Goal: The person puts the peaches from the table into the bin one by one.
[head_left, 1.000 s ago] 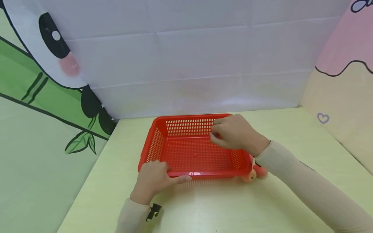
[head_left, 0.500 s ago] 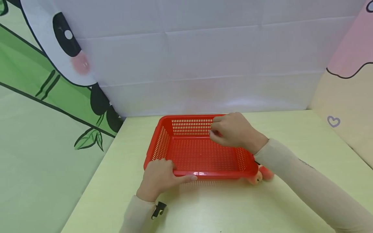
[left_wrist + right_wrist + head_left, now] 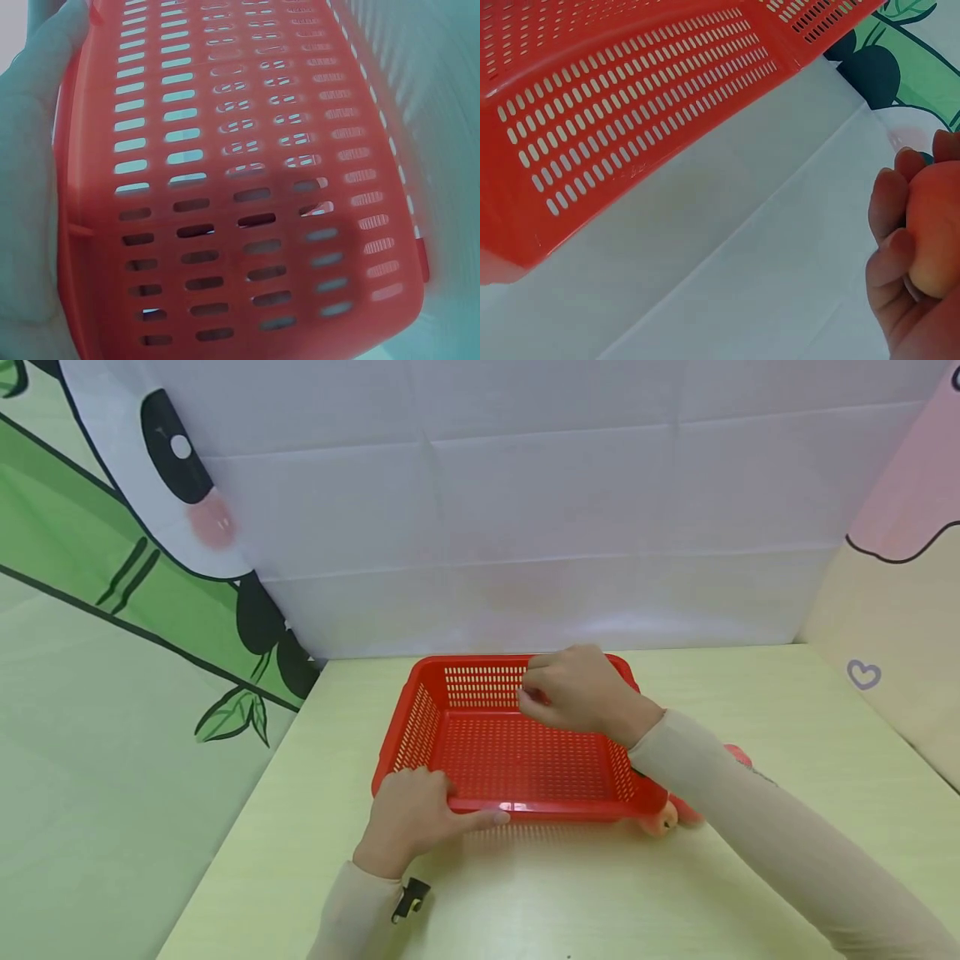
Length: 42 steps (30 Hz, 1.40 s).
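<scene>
A red plastic basket point(image 3: 517, 760) with slotted walls stands on the table, nothing lying on the visible part of its floor. My left hand point(image 3: 408, 818) grips its near-left rim, the thumb stretched along the front edge; the left wrist view shows that hand beside the slotted wall point(image 3: 247, 180). Over the basket's right half, my right hand point(image 3: 573, 689) is raised with curled fingers. In the right wrist view those fingers hold a round red-orange fruit point(image 3: 937, 229), which the hand hides in the head view.
By the basket's near-right corner lie a yellow-orange fruit point(image 3: 660, 820) and a red one point(image 3: 686, 810), partly covered by basket and sleeve. Another red fruit point(image 3: 738, 753) shows behind the right forearm. A white cloth backdrop point(image 3: 480, 527) rises behind the pale table point(image 3: 495, 902).
The head view has shifted, moving the scene rightward in the frame. My right hand has moved a little left over the basket with its fruit. My left hand stays on the rim.
</scene>
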{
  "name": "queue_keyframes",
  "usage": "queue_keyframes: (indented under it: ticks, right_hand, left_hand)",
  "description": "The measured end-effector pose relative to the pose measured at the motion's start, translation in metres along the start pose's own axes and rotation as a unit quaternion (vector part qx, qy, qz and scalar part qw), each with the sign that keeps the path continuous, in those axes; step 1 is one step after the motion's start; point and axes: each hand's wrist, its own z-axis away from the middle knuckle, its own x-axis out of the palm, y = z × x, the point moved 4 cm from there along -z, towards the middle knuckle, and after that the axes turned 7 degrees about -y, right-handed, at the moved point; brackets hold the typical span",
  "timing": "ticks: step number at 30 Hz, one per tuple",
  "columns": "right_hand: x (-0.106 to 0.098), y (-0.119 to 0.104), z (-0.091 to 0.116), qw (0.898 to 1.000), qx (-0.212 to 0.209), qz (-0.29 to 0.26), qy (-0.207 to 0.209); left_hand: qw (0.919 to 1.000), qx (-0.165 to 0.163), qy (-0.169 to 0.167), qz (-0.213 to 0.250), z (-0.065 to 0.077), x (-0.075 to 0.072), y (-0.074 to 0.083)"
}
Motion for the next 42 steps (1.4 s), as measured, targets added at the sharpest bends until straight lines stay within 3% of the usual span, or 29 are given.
queue_keyframes:
  ticks: [24,35,42]
  right_hand:
    - [0.039,0.003,-0.032,0.998,0.037,-0.022,-0.047]
    - [0.058,0.000,-0.045,0.997,0.023,-0.053,-0.048]
    - [0.074,0.000,-0.050,0.989,0.041,-0.079,-0.121]
  left_hand:
    - [0.9999,0.009,0.004,0.009,0.001,0.001,0.002]
    - [0.9999,0.011,0.003,0.005,0.003,0.002,-0.001]
    - [0.9999,0.009,0.007,-0.010,0.004,0.003,-0.003]
